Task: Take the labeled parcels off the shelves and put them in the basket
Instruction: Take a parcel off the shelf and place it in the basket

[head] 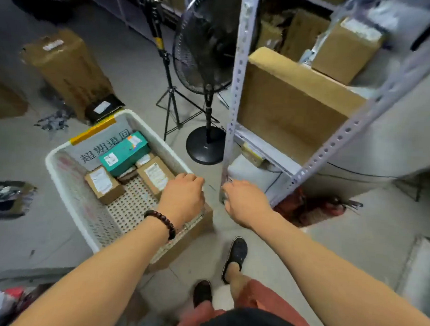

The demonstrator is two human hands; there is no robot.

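A white perforated basket (59, 169) stands on the floor at lower left. It holds a teal labeled box (124, 153) and three small brown labeled parcels (103, 184). My left hand (182, 198), with a bead bracelet on the wrist, lies over the basket's right rim, its fingers curled down around that rim. My right hand (244, 201) hovers with curled fingers by the foot of the metal shelf post (235, 89); its fingertips are hidden. On the shelves at right stand a large flat cardboard box (286, 109) and a labeled brown parcel (347, 50).
A black pedestal fan (209, 62) and a tripod (168, 85) stand just beyond the basket. A tall brown carton (64, 67) leans at the left. A brown box (187, 238) sits against the basket's near right side. My feet (236, 256) are on the grey floor.
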